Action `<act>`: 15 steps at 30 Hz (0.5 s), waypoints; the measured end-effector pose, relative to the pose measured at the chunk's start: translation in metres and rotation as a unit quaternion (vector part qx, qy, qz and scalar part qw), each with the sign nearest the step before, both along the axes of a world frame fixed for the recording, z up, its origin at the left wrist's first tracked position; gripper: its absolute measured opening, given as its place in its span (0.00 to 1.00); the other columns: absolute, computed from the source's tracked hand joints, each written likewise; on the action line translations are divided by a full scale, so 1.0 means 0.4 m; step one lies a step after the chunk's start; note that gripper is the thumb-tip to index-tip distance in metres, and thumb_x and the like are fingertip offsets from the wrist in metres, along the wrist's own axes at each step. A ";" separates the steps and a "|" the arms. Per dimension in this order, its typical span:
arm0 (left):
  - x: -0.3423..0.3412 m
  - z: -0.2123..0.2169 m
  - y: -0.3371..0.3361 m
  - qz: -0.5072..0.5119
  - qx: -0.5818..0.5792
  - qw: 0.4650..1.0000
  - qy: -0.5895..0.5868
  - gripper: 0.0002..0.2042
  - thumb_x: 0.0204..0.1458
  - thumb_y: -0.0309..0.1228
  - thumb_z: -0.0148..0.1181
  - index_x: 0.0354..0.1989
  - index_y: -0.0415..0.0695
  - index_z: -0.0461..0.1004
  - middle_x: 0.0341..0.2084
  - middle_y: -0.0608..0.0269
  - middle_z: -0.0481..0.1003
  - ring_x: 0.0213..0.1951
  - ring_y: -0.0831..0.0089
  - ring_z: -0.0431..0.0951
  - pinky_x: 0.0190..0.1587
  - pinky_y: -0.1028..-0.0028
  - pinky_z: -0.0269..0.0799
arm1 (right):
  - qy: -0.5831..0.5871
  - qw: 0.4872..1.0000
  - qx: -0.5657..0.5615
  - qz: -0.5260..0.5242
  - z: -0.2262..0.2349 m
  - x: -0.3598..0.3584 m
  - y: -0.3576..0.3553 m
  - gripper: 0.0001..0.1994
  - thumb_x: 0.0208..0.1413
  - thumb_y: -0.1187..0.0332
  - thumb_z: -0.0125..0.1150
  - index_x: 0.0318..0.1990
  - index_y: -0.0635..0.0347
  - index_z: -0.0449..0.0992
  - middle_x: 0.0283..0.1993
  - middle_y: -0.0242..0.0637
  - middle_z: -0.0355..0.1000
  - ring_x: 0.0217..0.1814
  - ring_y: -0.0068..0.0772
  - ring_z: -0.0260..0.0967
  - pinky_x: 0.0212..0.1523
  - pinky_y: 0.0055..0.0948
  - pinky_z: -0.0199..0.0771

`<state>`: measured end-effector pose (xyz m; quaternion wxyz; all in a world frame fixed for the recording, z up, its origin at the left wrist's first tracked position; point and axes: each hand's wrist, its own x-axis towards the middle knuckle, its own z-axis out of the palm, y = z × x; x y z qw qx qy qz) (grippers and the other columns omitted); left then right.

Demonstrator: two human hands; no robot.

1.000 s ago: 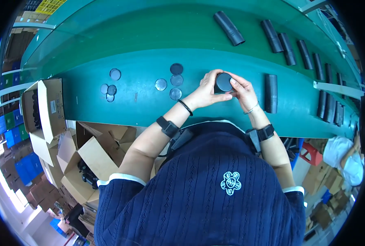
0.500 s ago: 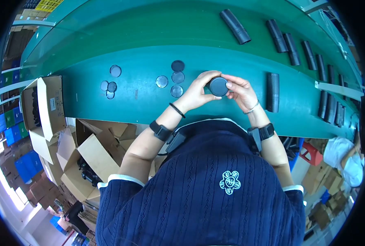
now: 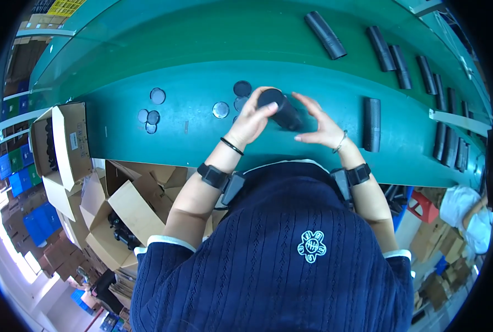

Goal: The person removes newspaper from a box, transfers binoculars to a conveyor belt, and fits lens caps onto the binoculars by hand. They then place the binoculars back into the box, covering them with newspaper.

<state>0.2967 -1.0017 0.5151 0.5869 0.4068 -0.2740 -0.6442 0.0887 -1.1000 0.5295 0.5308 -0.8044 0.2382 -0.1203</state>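
**A:** Tube [image 3: 279, 108] first: it's black, tilted over the green bench [image 3: 202, 133], capped end up and toward my left. My left hand [image 3: 252, 119] is clenched round its near end, thumb on the cap. My right hand [image 3: 321, 124] is open, fingers spread, just beside the far end but not gripping it.

**B:** What worries you?

**A:** One hand carries the whole tube. If that grip loosens, I judge it could drop onto the loose round caps [image 3: 221, 109] lying right under it and scatter them, or roll toward the other tube [image 3: 371, 124] on my right.

**B:** And against half a second ago?

**A:** Then both hands cupped it, end-on to the camera. Now it has swung out sideways, its length shows, and the right hand has let go. The caps on the bench haven't moved.
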 end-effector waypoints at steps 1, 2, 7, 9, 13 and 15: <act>0.009 -0.002 -0.008 0.004 -0.006 0.991 0.137 0.21 0.56 0.35 0.57 0.55 0.41 0.64 0.54 0.56 0.67 0.58 0.64 0.65 0.63 0.62 0.58 | -0.002 1.000 -0.001 0.002 0.003 0.003 -0.001 0.49 0.35 0.69 0.72 0.69 0.54 0.52 0.62 0.40 0.62 0.62 0.41 0.63 0.59 0.30 0.62; 0.011 -0.004 -0.011 0.007 -0.008 0.991 0.133 0.21 0.56 0.35 0.57 0.55 0.41 0.64 0.54 0.56 0.67 0.58 0.64 0.65 0.63 0.62 0.58 | -0.013 0.997 0.078 -0.011 0.012 0.011 0.002 0.48 0.36 0.70 0.71 0.69 0.54 0.53 0.64 0.41 0.61 0.63 0.40 0.62 0.60 0.29 0.61; 0.010 -0.018 -0.029 0.116 0.087 0.960 0.240 0.20 0.60 0.41 0.50 0.56 0.42 0.65 0.54 0.55 0.68 0.59 0.62 0.65 0.62 0.58 0.59 | 0.105 0.971 -0.192 -0.093 0.052 0.025 0.024 0.43 0.31 0.71 0.72 0.64 0.44 0.65 0.47 0.42 0.67 0.46 0.44 0.68 0.50 0.35 0.70; -0.004 0.002 -0.032 0.103 0.079 0.939 0.317 0.19 0.61 0.42 0.47 0.55 0.44 0.66 0.55 0.55 0.67 0.59 0.62 0.65 0.61 0.58 0.60 | 0.064 0.966 -0.231 -0.096 0.052 0.030 0.022 0.43 0.29 0.71 0.73 0.62 0.41 0.68 0.40 0.42 0.64 0.40 0.44 0.66 0.44 0.38 0.71; -0.004 -0.011 -0.037 0.106 0.071 0.926 0.354 0.13 0.62 0.39 0.46 0.50 0.47 0.68 0.53 0.54 0.69 0.57 0.60 0.67 0.59 0.54 0.63 | 0.081 0.951 -0.290 -0.073 0.054 0.034 0.014 0.43 0.30 0.71 0.73 0.63 0.41 0.66 0.42 0.42 0.64 0.43 0.44 0.66 0.45 0.37 0.71; 0.006 -0.020 -0.042 0.099 0.064 0.942 0.314 0.14 0.62 0.40 0.48 0.50 0.47 0.67 0.53 0.53 0.69 0.57 0.61 0.66 0.58 0.53 0.62 | 0.083 0.948 -0.300 -0.067 0.050 0.039 0.006 0.44 0.31 0.71 0.72 0.64 0.41 0.65 0.43 0.42 0.64 0.44 0.44 0.66 0.46 0.38 0.71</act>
